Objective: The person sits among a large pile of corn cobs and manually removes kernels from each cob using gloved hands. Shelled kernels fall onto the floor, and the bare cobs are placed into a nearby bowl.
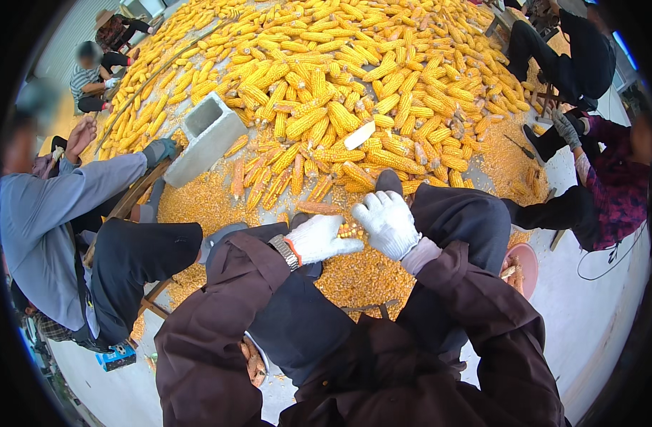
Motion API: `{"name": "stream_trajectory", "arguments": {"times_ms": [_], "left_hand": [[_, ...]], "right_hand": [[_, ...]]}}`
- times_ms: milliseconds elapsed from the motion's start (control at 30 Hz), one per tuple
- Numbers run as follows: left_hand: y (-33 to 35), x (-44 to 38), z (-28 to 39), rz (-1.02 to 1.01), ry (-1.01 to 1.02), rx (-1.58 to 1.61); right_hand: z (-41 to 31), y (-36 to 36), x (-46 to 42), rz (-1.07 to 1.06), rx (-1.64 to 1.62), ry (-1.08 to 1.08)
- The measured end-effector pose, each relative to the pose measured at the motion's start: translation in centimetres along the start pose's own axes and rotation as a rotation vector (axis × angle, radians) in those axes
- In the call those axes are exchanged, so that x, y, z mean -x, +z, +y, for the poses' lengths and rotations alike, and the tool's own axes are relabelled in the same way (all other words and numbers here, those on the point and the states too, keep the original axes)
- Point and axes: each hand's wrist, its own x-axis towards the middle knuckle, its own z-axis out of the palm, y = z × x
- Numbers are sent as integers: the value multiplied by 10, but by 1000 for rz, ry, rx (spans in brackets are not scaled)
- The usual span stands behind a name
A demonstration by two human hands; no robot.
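Note:
My left hand (320, 238), in a white knit glove with a metal-banded watch at the wrist, is around a partly shelled ear of corn (349, 230). Yellow kernels show between its fingers and extended thumb. Close by on the right is my right hand (388, 224), also white-gloved, its fingers curled; whether it grips anything is hidden. Below both hands, loose kernels (366, 283) cover the ground between my legs. A mostly bare cob (319, 207) lies just beyond my left hand. Past my feet rises a large pile of yellow ears of corn (326, 107).
A hollow concrete block (206, 141) stands left of the pile. On the ears rests a pale flat piece (360, 135). A pink basin (523, 269) and another container (257, 360) hold cobs. Co-workers sit on both sides; a long-handled rake (166, 66) lies at left.

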Motion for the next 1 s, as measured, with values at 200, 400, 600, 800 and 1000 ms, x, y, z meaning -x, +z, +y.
{"name": "stream_trajectory", "arguments": {"times_ms": [200,400,600,800,1000], "left_hand": [[14,6,2,167,66,-78],[16,-4,-9,307,39,105],[26,-11,-22,338,-67,278],[10,-8,-19,80,-342,521],[-7,-4,-15,217,-166,627]], "right_hand": [[22,-21,-4,-384,-358,140],[16,-15,-5,-282,-131,72],[11,-13,1,-30,-15,-116],[8,-18,-1,58,103,-185],[14,-25,-3,-105,-60,19]]}}
